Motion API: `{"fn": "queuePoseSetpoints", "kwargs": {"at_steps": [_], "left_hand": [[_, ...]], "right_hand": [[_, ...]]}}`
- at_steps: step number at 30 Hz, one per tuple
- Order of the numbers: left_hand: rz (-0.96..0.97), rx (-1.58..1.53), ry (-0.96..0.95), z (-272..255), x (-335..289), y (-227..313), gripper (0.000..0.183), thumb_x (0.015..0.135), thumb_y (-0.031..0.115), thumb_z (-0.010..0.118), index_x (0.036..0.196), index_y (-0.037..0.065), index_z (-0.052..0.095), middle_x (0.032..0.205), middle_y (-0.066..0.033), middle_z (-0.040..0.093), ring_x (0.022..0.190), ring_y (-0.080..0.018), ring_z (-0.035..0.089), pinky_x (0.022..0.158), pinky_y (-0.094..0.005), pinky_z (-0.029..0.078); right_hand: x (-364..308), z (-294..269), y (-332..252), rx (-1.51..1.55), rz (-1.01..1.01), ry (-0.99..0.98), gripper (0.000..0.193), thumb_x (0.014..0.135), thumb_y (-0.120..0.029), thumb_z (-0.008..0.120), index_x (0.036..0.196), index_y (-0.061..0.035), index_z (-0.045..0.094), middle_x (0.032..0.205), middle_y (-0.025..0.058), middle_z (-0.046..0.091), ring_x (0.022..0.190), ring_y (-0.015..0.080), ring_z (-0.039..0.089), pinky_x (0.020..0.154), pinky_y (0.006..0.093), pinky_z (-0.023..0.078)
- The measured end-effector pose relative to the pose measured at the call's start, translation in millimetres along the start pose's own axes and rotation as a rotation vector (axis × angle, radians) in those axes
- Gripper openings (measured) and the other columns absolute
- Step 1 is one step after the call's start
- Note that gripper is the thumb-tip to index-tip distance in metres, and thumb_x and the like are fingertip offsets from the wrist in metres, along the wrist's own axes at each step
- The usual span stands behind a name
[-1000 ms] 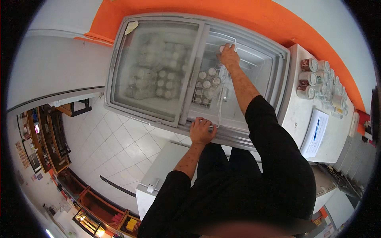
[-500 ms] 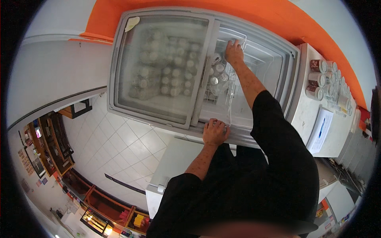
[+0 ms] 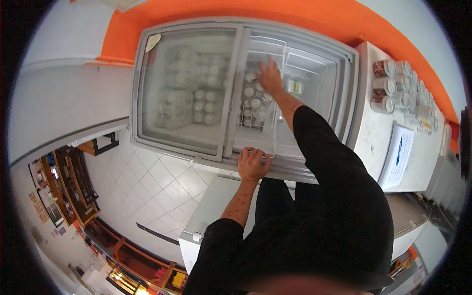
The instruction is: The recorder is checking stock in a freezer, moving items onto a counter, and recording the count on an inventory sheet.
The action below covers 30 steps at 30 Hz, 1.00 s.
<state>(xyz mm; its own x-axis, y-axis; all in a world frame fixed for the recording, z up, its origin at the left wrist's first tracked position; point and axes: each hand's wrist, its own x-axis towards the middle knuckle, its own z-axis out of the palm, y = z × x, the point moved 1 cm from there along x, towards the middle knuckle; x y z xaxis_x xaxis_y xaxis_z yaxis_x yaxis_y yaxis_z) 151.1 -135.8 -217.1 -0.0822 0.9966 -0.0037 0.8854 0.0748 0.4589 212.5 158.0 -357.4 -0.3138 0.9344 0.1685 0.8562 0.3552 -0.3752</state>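
My left hand (image 3: 253,163) is at the front edge of a chest freezer (image 3: 184,152), its fingers curled over the near rim of a white wire basket (image 3: 274,142). My right hand (image 3: 269,78) reaches into the freezer's uncovered right half, blurred, with the fingers spread and nothing visible in them. Beneath and beside it stand several round-lidded containers (image 3: 255,103) in the basket. Deeper in the freezer, right of my right wrist, sits a small pale container (image 3: 294,87). My right hand and forearm hide part of the basket's contents.
A frosted sliding glass lid (image 3: 187,128) covers the freezer's left half, with many more containers below it. To the right, a white top (image 3: 366,147) carries several lidded jars (image 3: 383,86) and a paper sheet (image 3: 397,155). An orange wall band (image 3: 314,22) runs behind.
My right hand has left the basket's far rim and moved nearer and left, above the containers, fingers spreading. My left hand stays at the front edge. The whole view has shifted slightly.
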Motion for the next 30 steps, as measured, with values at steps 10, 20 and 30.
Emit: {"fn": "queuePoseSetpoints", "kwargs": {"at_steps": [10,20,30], "left_hand": [[0.039,-0.007,0.049,2.8,8.0,9.2,0.011,0.073,0.017,0.069,0.075,0.009,0.062,0.081,-0.0061,0.062,0.090,-0.0303,0.056,0.075,-0.0434,0.047],[0.025,0.052,0.102,0.8,0.9,-3.3,0.011,0.072,0.019,0.070,0.072,0.011,0.062,0.079,-0.0048,0.064,0.088,-0.0303,0.057,0.075,-0.0409,0.047],[0.026,0.060,0.140,2.2,-0.2,-3.1,0.011,0.072,0.018,0.069,0.073,0.009,0.063,0.081,-0.0068,0.064,0.089,-0.0306,0.057,0.077,-0.0416,0.047]], "right_hand": [[-11.0,6.7,7.0,-0.207,0.076,-0.459,0.037,0.086,-0.020,0.059,0.121,-0.0088,0.057,0.131,0.0203,0.048,0.108,0.0476,0.053,0.088,0.0580,0.043],[-105.5,-294.6,63.9,0.616,-0.040,-0.017,0.057,0.061,-0.028,0.083,0.108,-0.0028,0.064,0.108,0.0180,0.060,0.100,0.0323,0.060,0.079,0.0375,0.052],[-169.4,-421.1,174.4,0.221,0.406,-0.209,0.075,0.061,-0.017,0.078,0.125,-0.0027,0.041,0.095,0.0229,0.063,0.089,0.0411,0.064,0.078,0.0436,0.051]]}}
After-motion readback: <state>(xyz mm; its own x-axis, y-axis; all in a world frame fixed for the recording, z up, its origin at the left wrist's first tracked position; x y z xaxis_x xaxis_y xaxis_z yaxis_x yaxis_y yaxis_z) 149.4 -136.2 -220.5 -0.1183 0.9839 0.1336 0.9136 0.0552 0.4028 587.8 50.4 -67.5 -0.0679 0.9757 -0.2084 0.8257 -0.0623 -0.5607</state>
